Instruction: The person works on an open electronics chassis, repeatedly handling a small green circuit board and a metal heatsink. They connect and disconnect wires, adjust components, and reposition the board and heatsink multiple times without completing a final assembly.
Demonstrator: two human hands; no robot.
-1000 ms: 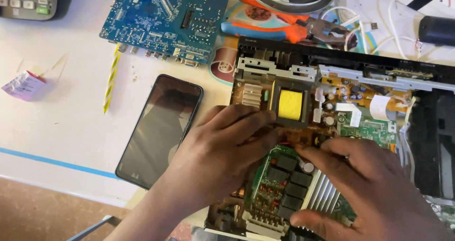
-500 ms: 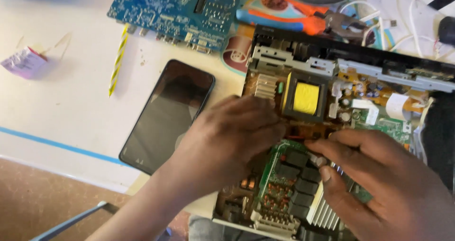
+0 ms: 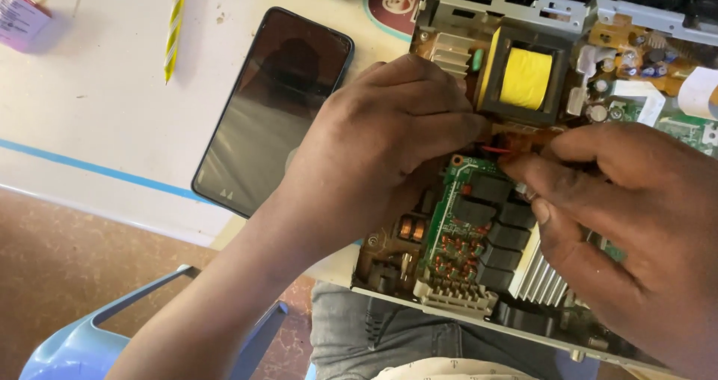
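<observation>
An opened electronic device [image 3: 479, 305] lies at the table's front edge, its boards exposed. A transformer with yellow tape [image 3: 525, 77] sits near its back. My left hand [image 3: 374, 148] rests on the left part of the boards, fingers curled toward a thin red wire [image 3: 495, 149] just below the transformer. My right hand [image 3: 636, 215] comes in from the right, fingertips pinched close to the same wire over a green board with black relays [image 3: 486, 215]. Whether either hand actually grips the wire is hidden by the fingers.
A black smartphone [image 3: 273, 107] lies face up left of the device. A yellow striped stick [image 3: 176, 28] and a small pink packet [image 3: 19, 17] lie farther left. Blue tape [image 3: 90, 169] runs along the table. A blue plastic chair [image 3: 90, 335] shows below.
The view has moved closer and lower onto the device. Both hands have stayed over the boards, fingertips drawing together below the yellow transformer.
</observation>
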